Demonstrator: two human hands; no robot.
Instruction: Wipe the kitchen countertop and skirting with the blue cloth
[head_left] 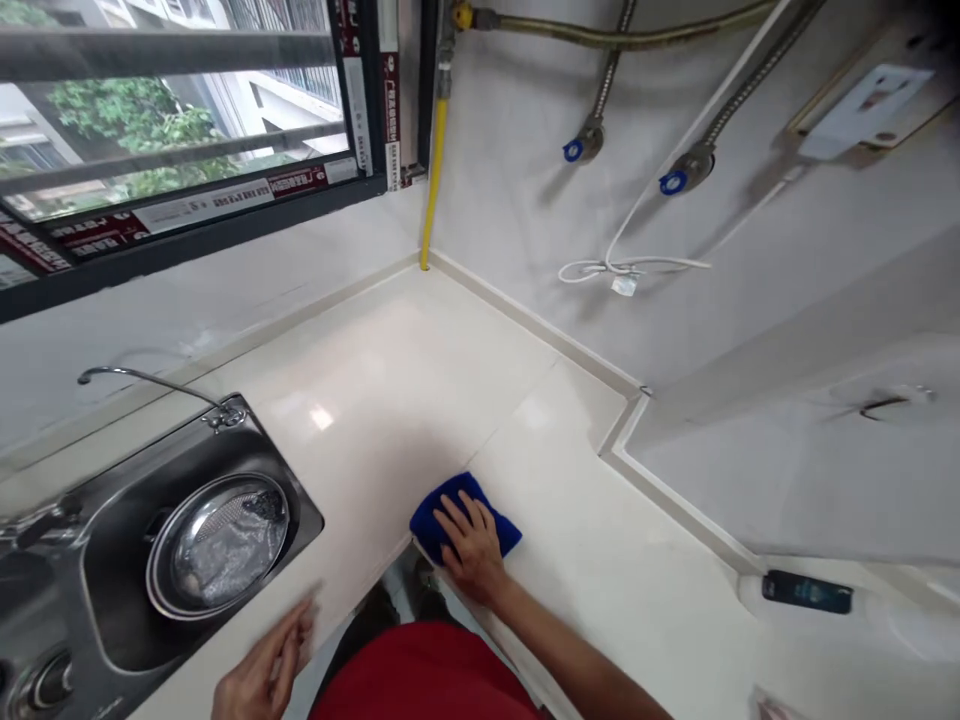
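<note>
A blue cloth [436,508] lies on the cream countertop [390,400] near its inner corner edge. My right hand [470,550] lies flat on the cloth with its fingers stretched out, pressing it onto the counter. My left hand [264,672] rests at the counter's front edge beside the sink, fingers extended and a little blurred, holding nothing.
A steel sink [112,560] with a round metal strainer bowl [219,543] and a thin faucet [150,382] is at the left. A dark phone [807,591] lies at the right. A yellow gas pipe [433,170], valves and a window line the walls.
</note>
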